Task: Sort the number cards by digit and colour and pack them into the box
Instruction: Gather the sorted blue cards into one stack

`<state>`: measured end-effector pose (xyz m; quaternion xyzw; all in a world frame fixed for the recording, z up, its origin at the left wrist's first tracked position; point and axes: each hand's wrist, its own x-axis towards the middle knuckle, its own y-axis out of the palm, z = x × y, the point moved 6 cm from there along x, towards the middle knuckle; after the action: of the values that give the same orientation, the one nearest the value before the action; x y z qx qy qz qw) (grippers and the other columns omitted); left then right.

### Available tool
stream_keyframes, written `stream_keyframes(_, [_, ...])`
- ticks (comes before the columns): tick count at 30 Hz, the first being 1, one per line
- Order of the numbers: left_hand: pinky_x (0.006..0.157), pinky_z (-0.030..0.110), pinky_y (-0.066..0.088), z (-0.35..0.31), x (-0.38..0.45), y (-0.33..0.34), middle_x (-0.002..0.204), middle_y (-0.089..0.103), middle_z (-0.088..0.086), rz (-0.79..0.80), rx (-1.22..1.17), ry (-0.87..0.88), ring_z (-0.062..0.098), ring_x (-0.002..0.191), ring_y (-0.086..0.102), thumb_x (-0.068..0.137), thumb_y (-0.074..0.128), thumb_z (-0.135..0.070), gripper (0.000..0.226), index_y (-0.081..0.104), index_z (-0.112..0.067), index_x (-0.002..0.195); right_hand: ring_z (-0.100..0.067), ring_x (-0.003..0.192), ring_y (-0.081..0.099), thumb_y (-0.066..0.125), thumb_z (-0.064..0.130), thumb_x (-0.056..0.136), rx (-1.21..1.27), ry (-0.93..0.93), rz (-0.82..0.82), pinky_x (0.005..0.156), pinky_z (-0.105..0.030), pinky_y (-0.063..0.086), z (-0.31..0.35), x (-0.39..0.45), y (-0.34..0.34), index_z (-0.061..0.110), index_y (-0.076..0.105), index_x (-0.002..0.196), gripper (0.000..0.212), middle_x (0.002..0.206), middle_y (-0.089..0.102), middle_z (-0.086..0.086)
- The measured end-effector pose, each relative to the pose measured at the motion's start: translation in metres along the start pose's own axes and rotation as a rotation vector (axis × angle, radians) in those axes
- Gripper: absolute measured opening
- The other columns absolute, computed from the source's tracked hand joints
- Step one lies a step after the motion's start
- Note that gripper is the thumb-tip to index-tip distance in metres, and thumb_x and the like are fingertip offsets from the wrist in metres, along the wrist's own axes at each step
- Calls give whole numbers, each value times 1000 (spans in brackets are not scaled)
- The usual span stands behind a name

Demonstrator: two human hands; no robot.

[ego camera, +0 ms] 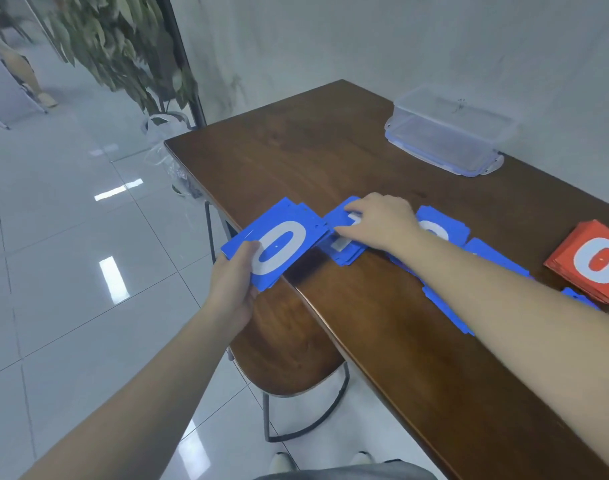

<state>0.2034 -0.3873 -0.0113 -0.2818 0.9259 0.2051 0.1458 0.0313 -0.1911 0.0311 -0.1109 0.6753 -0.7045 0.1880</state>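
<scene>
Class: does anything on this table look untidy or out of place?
Yes. Loose blue cards lie scattered and overlapping near the table edge, one jutting past it, unlike the squared red stack. The box sits apart.

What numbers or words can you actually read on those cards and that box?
"0", white, on the top blue card of the stack held by the left hand.
"0", white, on the red card stack.
Blue card behind the right hand: digit partly hidden, unreadable.
Clear plastic box: no readable text.
</scene>
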Motion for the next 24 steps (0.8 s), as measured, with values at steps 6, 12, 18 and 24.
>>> stream_keyframes(6, [89, 42, 57, 6, -5, -11, 104, 77, 5, -19, 63, 27, 25, 97, 74, 95, 56, -14, 19, 67, -18, 110, -29, 121, 47, 40, 25, 103, 42, -74, -28, 96, -37, 42, 47, -25, 14, 30, 48, 146, 45, 137, 56, -3])
stream_keyframes(12, [71, 37, 60, 16, -1, -18, 114, 73, 9, 5, 111, 0, 26, 95, 75, 92, 59, -16, 31, 56, -16, 123, -26, 116, 51, 39, 5, 96, 189, -114, -42, 89, -35, 46, 77, -61, 2, 32, 43, 150, 61, 117, 61, 0])
stream_keyframes(18, [80, 42, 61, 13, 0, -23, 113, 67, 6, -58, 30, -22, 22, 84, 76, 93, 62, -11, 45, 41, -28, 130, -20, 124, 54, 38, 8, 94, 407, -169, -123, 96, -41, 50, 73, -67, 2, 36, 43, 148, 61, 138, 59, 6])
stream_keyframes(24, [77, 39, 62, 13, -13, -14, 111, 72, 6, -29, -7, -5, 21, 84, 77, 96, 63, -13, 35, 49, -26, 125, -26, 134, 44, 51, 29, 95, 285, -11, -209, 108, -43, 38, -21, -54, -9, 29, 53, 141, 46, 145, 54, 4])
